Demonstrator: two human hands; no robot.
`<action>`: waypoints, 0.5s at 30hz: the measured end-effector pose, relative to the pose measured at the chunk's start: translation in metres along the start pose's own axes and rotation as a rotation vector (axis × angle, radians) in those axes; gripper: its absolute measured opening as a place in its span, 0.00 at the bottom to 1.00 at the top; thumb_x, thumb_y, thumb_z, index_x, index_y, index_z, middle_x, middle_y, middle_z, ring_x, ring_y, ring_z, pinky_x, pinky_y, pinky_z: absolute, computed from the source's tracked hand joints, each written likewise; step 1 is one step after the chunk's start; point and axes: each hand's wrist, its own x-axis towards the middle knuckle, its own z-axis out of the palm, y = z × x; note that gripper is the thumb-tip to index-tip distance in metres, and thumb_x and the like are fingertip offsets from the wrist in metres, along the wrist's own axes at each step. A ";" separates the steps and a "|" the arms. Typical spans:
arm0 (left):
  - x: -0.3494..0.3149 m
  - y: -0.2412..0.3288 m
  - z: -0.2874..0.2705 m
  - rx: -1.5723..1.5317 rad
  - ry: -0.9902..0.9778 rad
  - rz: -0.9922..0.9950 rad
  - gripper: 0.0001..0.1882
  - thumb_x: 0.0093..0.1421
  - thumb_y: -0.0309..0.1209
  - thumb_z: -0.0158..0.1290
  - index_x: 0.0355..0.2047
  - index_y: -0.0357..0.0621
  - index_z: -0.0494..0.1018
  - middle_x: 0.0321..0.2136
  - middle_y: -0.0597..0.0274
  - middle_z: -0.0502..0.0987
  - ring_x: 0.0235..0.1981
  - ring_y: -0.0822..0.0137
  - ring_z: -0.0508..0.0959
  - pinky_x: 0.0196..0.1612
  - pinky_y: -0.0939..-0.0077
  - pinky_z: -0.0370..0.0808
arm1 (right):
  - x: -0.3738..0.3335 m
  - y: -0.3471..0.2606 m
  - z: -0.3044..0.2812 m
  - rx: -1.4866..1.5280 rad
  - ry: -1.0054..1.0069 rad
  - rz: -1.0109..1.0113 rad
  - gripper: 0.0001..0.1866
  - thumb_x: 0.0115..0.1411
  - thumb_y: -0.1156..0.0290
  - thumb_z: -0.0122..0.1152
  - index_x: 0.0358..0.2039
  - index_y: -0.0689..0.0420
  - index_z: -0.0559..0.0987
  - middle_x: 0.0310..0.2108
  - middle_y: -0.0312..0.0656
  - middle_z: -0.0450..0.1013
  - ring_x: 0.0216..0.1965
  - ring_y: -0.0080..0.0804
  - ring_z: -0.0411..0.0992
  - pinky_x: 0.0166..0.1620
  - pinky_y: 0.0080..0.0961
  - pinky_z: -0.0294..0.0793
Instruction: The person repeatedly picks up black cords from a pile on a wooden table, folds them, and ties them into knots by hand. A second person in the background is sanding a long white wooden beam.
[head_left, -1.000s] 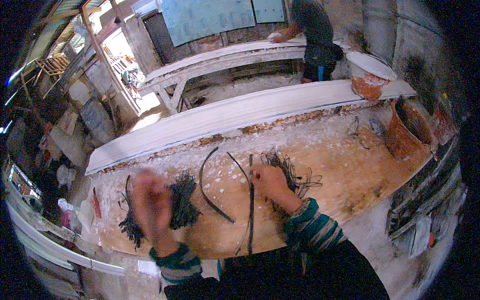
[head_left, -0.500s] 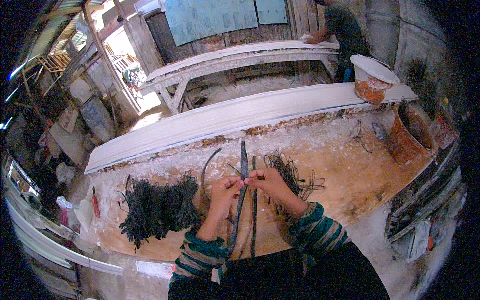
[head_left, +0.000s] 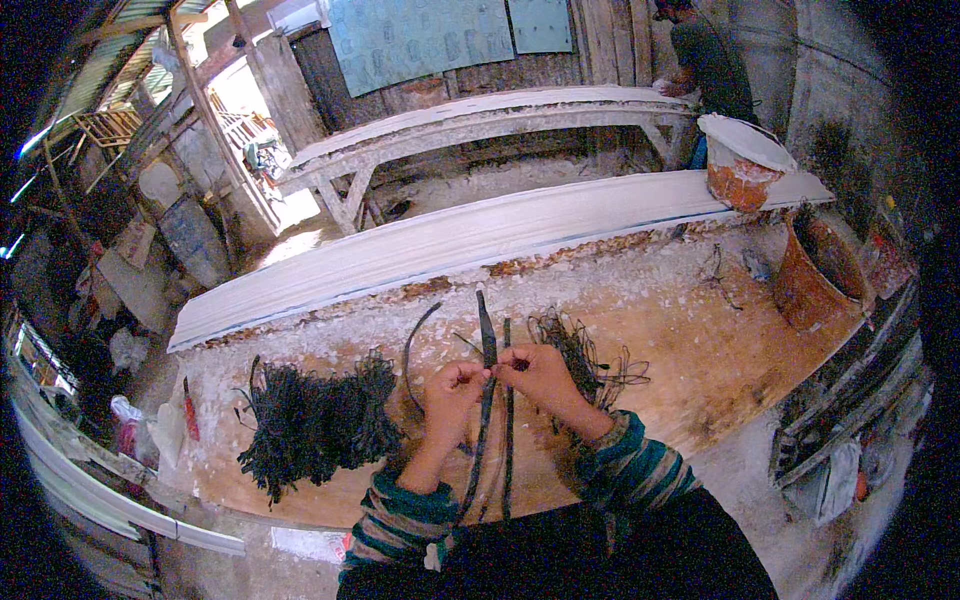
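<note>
Near the middle of the wooden table (head_left: 690, 350), my left hand (head_left: 450, 398) and my right hand (head_left: 545, 378) meet with fingertips pinched on a long black rubber-like strip (head_left: 486, 320). The strip runs from beyond my fingers down toward my body. Close by my right hand lies another narrow black strip (head_left: 508, 430), and a curved one (head_left: 407, 350) is beyond my left hand. A thick heap of thin black ties (head_left: 315, 420) sits to the left. To the right, partly behind my right hand, is a looser tangle of black loops (head_left: 568, 342).
A long white board (head_left: 480, 235) borders the table's far side, with a plaster-crusted bucket (head_left: 738, 185) on it. An orange-brown bucket (head_left: 815, 280) stands at the right. A red-handled tool (head_left: 190, 410) lies left. Beyond, a person (head_left: 712, 65) works at another bench (head_left: 480, 110).
Both my hands have shifted slightly toward me, still pinching the strip, whose far tip sits a little lower. The person at the far bench has moved to the right.
</note>
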 end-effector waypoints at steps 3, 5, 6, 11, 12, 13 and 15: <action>-0.001 0.004 0.002 0.022 0.005 0.040 0.04 0.50 0.25 0.52 0.25 0.37 0.70 0.23 0.66 0.71 0.25 0.78 0.70 0.26 0.86 0.68 | 0.001 0.012 0.002 -0.068 0.046 -0.119 0.08 0.45 0.67 0.56 0.24 0.57 0.76 0.18 0.39 0.71 0.20 0.26 0.69 0.26 0.22 0.67; -0.001 0.003 0.001 0.019 0.004 0.028 0.05 0.50 0.25 0.52 0.25 0.36 0.70 0.22 0.66 0.70 0.24 0.78 0.70 0.26 0.86 0.68 | 0.001 0.009 0.003 -0.105 0.050 -0.146 0.08 0.45 0.68 0.56 0.24 0.58 0.76 0.18 0.40 0.71 0.20 0.26 0.69 0.26 0.23 0.68; -0.002 0.000 -0.001 0.045 0.008 0.042 0.05 0.50 0.26 0.52 0.26 0.36 0.70 0.22 0.66 0.70 0.23 0.78 0.70 0.25 0.86 0.67 | 0.001 0.004 0.003 -0.119 0.045 -0.147 0.07 0.45 0.70 0.56 0.23 0.60 0.76 0.18 0.39 0.71 0.20 0.22 0.68 0.26 0.20 0.67; 0.000 0.003 -0.002 0.063 -0.029 0.013 0.05 0.51 0.26 0.51 0.25 0.36 0.68 0.23 0.65 0.69 0.24 0.75 0.69 0.27 0.83 0.67 | -0.002 0.000 0.003 -0.072 0.049 -0.151 0.06 0.45 0.72 0.56 0.22 0.61 0.75 0.18 0.37 0.70 0.20 0.18 0.66 0.25 0.17 0.66; 0.002 0.000 0.000 0.092 -0.019 0.078 0.05 0.51 0.26 0.50 0.25 0.36 0.68 0.23 0.64 0.69 0.24 0.74 0.68 0.28 0.82 0.66 | -0.003 0.000 0.003 -0.056 0.046 -0.148 0.06 0.45 0.72 0.56 0.22 0.61 0.75 0.18 0.36 0.70 0.20 0.18 0.66 0.25 0.17 0.66; 0.003 -0.004 0.000 0.121 -0.009 0.142 0.05 0.51 0.26 0.50 0.25 0.37 0.67 0.23 0.64 0.68 0.25 0.74 0.68 0.28 0.82 0.66 | -0.003 0.000 0.003 -0.039 0.044 -0.146 0.06 0.45 0.72 0.57 0.23 0.61 0.75 0.18 0.36 0.70 0.20 0.17 0.65 0.25 0.17 0.66; 0.000 -0.010 0.002 0.106 -0.030 0.128 0.05 0.51 0.26 0.49 0.24 0.37 0.67 0.23 0.63 0.68 0.26 0.72 0.68 0.30 0.81 0.65 | -0.004 0.001 0.003 -0.108 0.030 -0.134 0.06 0.44 0.72 0.57 0.22 0.61 0.74 0.18 0.36 0.69 0.21 0.17 0.65 0.25 0.17 0.65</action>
